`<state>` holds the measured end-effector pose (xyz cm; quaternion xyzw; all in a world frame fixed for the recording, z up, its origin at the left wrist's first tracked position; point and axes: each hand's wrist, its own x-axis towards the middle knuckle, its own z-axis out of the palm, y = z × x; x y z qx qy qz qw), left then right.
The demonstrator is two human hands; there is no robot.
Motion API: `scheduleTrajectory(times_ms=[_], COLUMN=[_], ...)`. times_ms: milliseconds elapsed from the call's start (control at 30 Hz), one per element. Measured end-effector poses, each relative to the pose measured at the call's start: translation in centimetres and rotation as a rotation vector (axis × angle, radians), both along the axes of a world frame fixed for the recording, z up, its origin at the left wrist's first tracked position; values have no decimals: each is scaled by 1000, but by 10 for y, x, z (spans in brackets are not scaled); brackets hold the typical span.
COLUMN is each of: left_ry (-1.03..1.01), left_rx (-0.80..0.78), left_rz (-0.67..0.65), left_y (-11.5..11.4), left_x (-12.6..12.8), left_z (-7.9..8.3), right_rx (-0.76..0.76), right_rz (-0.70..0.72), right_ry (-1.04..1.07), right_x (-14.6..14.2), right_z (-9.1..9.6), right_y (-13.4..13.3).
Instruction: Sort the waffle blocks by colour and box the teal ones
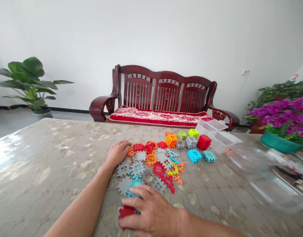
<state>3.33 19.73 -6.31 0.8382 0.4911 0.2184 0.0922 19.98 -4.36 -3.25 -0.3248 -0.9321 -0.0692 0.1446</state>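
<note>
A loose spread of plastic interlocking tiles lies on the table in grey, red, orange, blue and lime. My left hand rests at the far left edge of the spread, fingers stretched out, tips beside an orange tile. In the foreground my right hand lies with fingers spread over a red tile and a blue tile, partly hiding both. Between the hands are grey tiles. A dark red tile and a lime tile lie to the right.
Stacked tiles, including an orange stack, a red stack and a blue stack, stand behind the spread. At the right are a transparent divided box, transparent lids and a green flower pot. A wooden bench stands beyond the table.
</note>
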Motion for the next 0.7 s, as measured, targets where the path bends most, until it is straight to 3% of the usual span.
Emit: scheduleTrajectory(times_ms=[200,400,500,600,700], left_ry=[-3,4,22,29,22], left_rx=[-6,-10,-17,-23,-12], left_rz=[2,-8,3,3,1], left_y=[1,-1,-1,-1,-1], left_x=[0,1,1,1,1], left_z=[0,2,3,3,2], right_rx=[-116,-218,-340,-454,-423], right_rz=[-107,-469,-560,-566,-607], right_ry=[195,725,939,1025,947], right_x=[24,63,79,85,84], right_z=[5,14,10,0,-8], right_y=[9,11,16,20,20])
